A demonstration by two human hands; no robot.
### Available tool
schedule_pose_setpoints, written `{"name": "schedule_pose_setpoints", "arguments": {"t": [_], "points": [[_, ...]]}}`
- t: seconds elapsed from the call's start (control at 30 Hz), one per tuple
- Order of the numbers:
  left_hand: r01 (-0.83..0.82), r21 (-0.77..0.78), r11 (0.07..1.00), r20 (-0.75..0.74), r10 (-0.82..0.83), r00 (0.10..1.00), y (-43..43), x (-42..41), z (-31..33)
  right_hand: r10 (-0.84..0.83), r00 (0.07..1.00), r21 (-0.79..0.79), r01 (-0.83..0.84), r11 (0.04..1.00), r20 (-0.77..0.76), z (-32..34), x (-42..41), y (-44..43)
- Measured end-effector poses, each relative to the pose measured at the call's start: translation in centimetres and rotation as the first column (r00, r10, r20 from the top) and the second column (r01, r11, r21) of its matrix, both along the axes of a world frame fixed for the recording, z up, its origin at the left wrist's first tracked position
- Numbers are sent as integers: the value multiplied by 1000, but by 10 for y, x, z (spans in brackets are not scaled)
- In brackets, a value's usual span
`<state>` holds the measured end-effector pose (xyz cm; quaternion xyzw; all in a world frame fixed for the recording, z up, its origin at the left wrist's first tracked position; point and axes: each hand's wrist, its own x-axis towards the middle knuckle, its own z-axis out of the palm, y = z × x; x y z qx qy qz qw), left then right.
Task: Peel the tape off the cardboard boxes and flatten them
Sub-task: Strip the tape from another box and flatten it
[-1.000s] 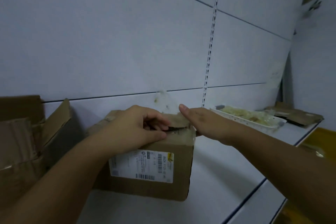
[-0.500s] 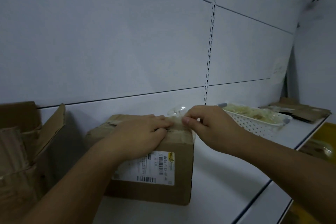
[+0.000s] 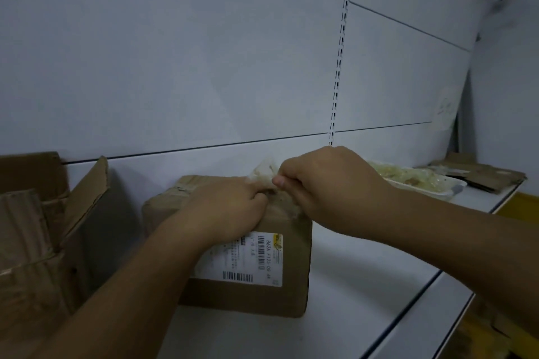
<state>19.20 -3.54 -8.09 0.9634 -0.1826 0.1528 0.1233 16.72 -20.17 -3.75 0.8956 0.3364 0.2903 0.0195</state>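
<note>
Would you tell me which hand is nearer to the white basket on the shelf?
The right. The right hand pinches tape atop the box, just left of the basket; the left hand holds the box farther left.

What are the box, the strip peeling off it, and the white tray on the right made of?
The box looks like brown cardboard, matte and creased. The strip, pinched by the right hand, seems clear glossy plastic tape, crumpled. The tray looks like white plastic, but dim light leaves doubt.
</note>
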Motion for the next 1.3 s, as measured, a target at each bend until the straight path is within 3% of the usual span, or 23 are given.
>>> {"name": "schedule_pose_setpoints", "arguments": {"t": [0.27,0.4,0.47,0.6,0.67,0.7,0.77,0.8,0.83,0.87,0.97,1.03,1.1,1.17,1.23,1.3], "points": [[-48,-30,998,52,50,997,-1,1,-4,94,985,108,-79,991,-147,8,-3,4],[-66,-24,998,-78,64,995,-3,-9,1,84,991,-134,-70,988,105,-8,-14,10],[-60,-80,995,-70,55,996,-3,-12,2,102,989,-144,-86,986,108,-9,-15,10],[16,-125,992,11,-15,1000,2,-7,-2,131,962,264,-65,962,-241,16,-12,-8],[39,-118,992,6,-39,999,4,-5,-3,114,973,357,-35,933,-202,31,-10,-23],[52,-127,991,10,-51,999,4,-3,-3,166,975,460,-81,884,-149,41,-6,-34],[81,-193,978,19,-79,997,6,-2,-4,396,907,755,-159,636,-142,62,4,-57],[106,-252,962,20,-104,994,6,-3,-4,506,841,853,-115,509,-189,66,10,-64],[138,-324,936,22,-138,990,7,-4,-3,569,785,885,-57,461,-246,62,16,-68],[181,-406,896,32,-184,982,7,-7,-1,560,771,862,-27,505,-303,51,23,-70],[271,-564,780,74,-279,957,6,-20,9,439,792,587,-129,799,-424,2,35,-58],[300,-587,752,79,-316,946,2,-30,17,415,795,404,-235,884,-444,-25,39,-48],[321,-554,768,-6,-389,921,-6,-40,22,421,813,333,-299,894,-403,-42,40,-42],[298,-363,883,-33,-332,943,-16,-47,22,449,833,296,-362,884,-324,-49,40,-40],[249,-160,955,134,-229,964,-24,-53,21,515,814,259,-454,852,-268,-50,39,-41],[234,-168,958,209,-197,958,-21,-59,20,583,777,247,-532,810,-238,-53,43,-44]]}}
